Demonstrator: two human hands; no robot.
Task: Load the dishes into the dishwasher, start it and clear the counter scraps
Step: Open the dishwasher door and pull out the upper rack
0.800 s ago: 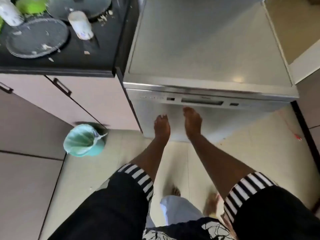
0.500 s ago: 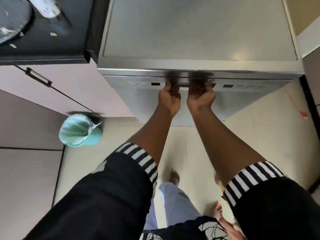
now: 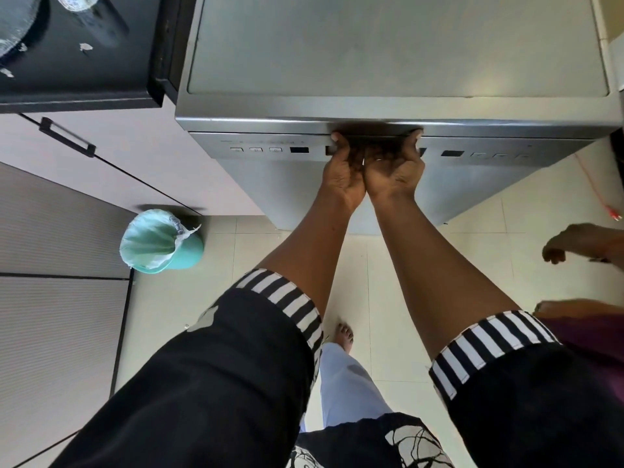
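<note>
1. The person is facing the silver stainless-steel dishwasher (image 3: 388, 52), which is standing just right of the black stone counter (image 3: 101, 72). Its door is appearing closed.
2. The left hand (image 3: 342, 170) and right hand (image 3: 393, 167) are lying palm-up, side by side and touching. Their fingers are curling up into the dark recessed door handle (image 3: 374, 136) at the top middle of the door, gripping its lip, and the fingertips are mostly hiding inside.
3. Judging by this grip, the person is opening the door. Pulling evenly toward the near side with both hands and lowering the door slowly is looking wisest.
4. A bare foot (image 3: 344, 336) is standing near the door's path, so stepping back is seeming necessary.
5. A grey round plate (image 3: 13, 25) and pale food scraps (image 3: 86, 46) are lying on the counter at far left, so loading is not yet starting.
</note>
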